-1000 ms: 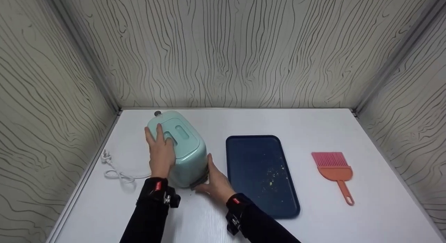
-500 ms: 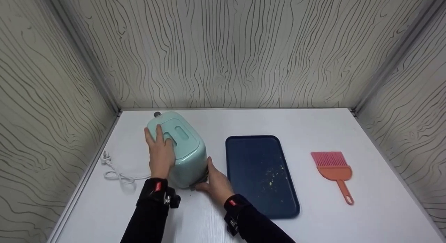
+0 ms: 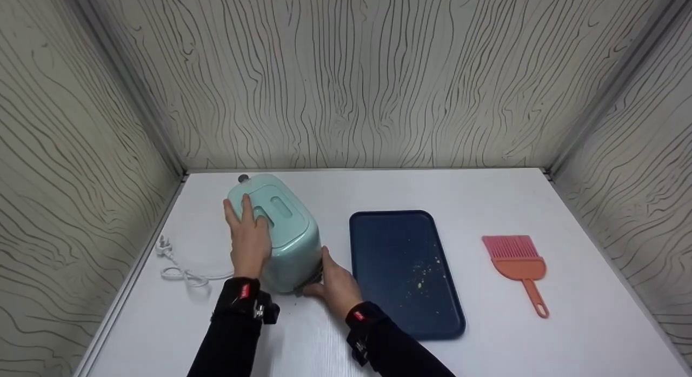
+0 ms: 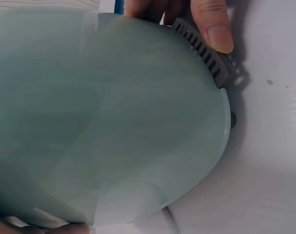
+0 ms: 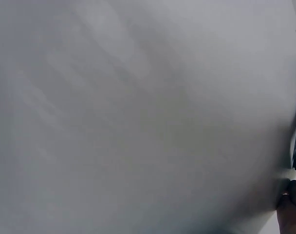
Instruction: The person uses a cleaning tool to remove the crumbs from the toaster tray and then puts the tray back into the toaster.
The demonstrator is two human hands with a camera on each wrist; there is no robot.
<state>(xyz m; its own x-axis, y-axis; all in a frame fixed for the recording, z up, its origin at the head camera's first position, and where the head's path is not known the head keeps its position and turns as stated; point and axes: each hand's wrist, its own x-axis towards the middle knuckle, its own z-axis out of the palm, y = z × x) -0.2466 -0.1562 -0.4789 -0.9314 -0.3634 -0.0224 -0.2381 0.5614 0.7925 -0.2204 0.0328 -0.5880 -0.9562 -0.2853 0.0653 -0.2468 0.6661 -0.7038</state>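
A mint-green toaster [image 3: 292, 258] with a matching lid [image 3: 294, 225] stands at the left of the table. My left hand [image 3: 251, 244] holds it from the near left, two fingers along the lid's left side and the thumb at a lid slot. At the lower right end my right hand [image 3: 340, 288] grips it. In the left wrist view, the right thumb [image 4: 213, 24] presses a grey slotted piece [image 4: 204, 51] at the toaster's lower edge. Other right fingers lie against the side, partly hidden. A close, blurred pale surface fills most of the right wrist view.
A dark blue tray [image 3: 384, 258] with yellowish crumbs lies right of the toaster. Farther right is an orange brush [image 3: 521, 269] with pink bristles. The white cord [image 3: 186, 274] and its plug [image 3: 163, 246] lie at the left. Patterned walls [image 3: 346, 79] enclose the table.
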